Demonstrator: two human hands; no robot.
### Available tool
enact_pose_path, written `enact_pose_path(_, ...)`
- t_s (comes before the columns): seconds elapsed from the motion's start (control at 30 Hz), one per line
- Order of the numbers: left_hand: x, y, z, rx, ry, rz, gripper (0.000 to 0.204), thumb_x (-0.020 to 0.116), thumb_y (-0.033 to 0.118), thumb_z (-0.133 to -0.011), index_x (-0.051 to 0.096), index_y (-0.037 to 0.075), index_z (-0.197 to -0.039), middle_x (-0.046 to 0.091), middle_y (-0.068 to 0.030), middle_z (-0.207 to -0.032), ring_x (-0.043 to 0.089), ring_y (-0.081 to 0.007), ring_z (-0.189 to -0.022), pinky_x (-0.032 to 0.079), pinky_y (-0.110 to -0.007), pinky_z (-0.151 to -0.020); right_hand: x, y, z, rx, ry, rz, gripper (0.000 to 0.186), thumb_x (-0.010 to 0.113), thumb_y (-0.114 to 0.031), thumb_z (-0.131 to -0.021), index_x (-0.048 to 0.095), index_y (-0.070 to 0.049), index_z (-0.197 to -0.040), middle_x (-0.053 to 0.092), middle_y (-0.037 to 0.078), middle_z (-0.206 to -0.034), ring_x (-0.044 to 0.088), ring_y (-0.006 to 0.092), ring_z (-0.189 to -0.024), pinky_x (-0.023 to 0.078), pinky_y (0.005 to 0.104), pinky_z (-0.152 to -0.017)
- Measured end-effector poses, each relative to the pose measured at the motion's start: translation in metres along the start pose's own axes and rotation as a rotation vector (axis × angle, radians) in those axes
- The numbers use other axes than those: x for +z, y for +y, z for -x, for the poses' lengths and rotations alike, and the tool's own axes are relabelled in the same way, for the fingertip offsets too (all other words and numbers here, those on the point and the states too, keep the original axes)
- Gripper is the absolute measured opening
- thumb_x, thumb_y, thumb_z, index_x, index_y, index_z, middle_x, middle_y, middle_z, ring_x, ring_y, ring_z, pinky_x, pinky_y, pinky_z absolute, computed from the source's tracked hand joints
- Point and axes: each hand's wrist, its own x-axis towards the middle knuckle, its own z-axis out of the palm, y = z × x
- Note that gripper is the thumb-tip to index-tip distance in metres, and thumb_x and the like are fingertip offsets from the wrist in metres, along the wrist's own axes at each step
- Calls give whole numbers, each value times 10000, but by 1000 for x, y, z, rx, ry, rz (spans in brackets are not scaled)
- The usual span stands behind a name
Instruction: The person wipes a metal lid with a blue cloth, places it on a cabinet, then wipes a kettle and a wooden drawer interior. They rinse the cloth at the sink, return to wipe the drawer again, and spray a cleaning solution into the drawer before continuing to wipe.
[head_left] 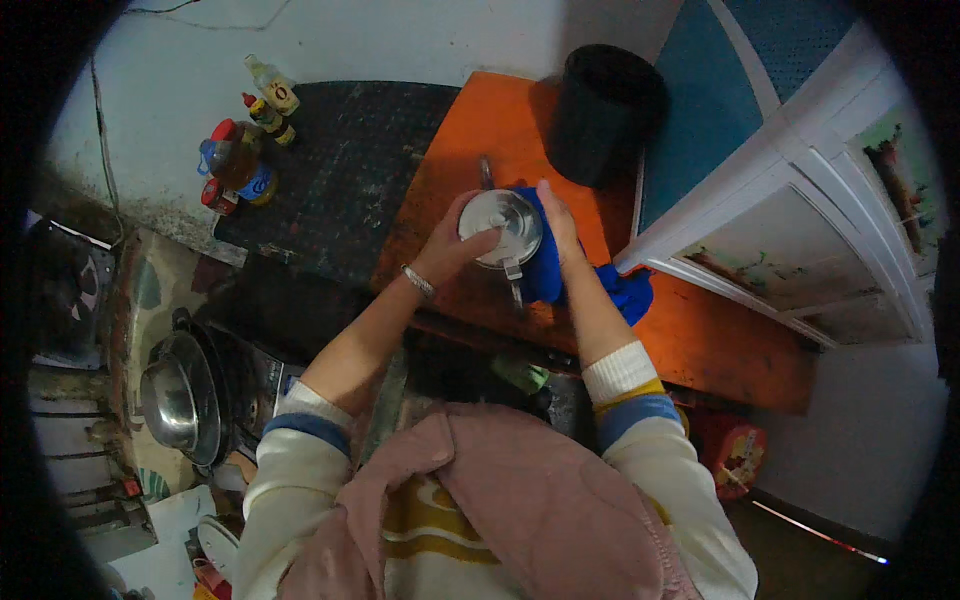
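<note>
Clock reference: metal vessel at center, 12 o'clock pointing away from the wearer.
Metal vessel: round, silver-colored metal vessel (pixel 512 222), positioned between both hands over the orange table (pixel 710 335); contact with the tabletop is hidden. Metal bars project at 12 and 5 o'clock.
Left hand: the left hand (pixel 454 241) grips the vessel from 9 o'clock, thumb across the top face, fingers around the rim. A bracelet (pixel 417 281) circles the wrist.
Right hand: the right hand (pixel 559 218) is at 3 o'clock, against the blue cloth (pixel 543 262); whether its fingers close on the fabric cannot be told.
Blue cloth: lies between right hand and vessel; blue fabric also shows at 4 o'clock, beyond the forearm.
Black bin: upright black bin (pixel 605 120), on the orange table, between 1 and 2 o'clock.
Dark table: dark table (pixel 345 175), at 10 o'clock, adjoining the orange one.
Containers: clear bottle (pixel 272 86) and red-capped small bottle (pixel 270 121), near 10 o'clock; large jug (pixel 240 168) and red-lidded jar (pixel 217 198), nearer 9 o'clock.
Cabinet: white-framed cabinet (pixel 790 250), 3 o'clock.
Metal bowl: shiny metal bowl (pixel 172 400), 8 o'clock.
</note>
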Motion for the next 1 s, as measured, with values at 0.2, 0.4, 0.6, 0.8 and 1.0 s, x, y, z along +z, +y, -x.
enact_pose_path(0.2, 2, 3, 2, -32, 17, 52, 653, 685, 148, -796, 333, 58, -1338, 491, -77, -1231, 472, -163, -1131, 399, -319, -960, -6, 12, -20, 14, 63, 222, 505, 457, -429, -928, 620, 37, -1036, 640, 128, -1000, 591, 208, -937, 451, 331, -779)
enact_pose_path(0.4, -5, 14, -1, -188, -43, 52, 675, 679, 140, -796, 315, 77, -1362, 488, -64, -1238, 471, -159, -1129, 404, -311, -959, 16, -32, 31, -163, 267, 360, 661, 391, -573, -898, 639, 29, -1010, 652, 125, -960, 586, 224, -925, 416, 313, -842)
enact_pose_path(0.6, -12, 19, -8, -225, -105, -27, 714, 696, 148, -769, 319, 113, -1375, 477, -66, -1258, 467, -173, -1142, 400, -328, -969, 12, -15, -3, 86, 20, 408, 692, 328, -551, -929, 508, 56, -1208, 542, 229, -1219, 500, 312, -1146, 336, 354, -992)
enact_pose_path(0.8, -19, 20, -6, -332, -95, -91, 704, 633, 66, -803, 285, 130, -1411, 460, -58, -1287, 467, -161, -1138, 402, -311, -962, -7, 33, -8, -402, 108, 663, 567, 354, -463, -940, 551, 40, -1113, 599, 210, -1102, 563, 359, -1023, 431, 443, -875)
enact_pose_path(1.0, -42, 60, -10, -232, -334, -492, 722, 594, 146, -857, 200, 176, -1462, 436, -47, -1335, 473, -149, -1107, 415, -311, -927, -11, 25, 28, -367, 118, 1103, 461, 383, -424, -939, 584, -14, -997, 616, 231, -928, 604, 355, -826, 482, 465, -711)
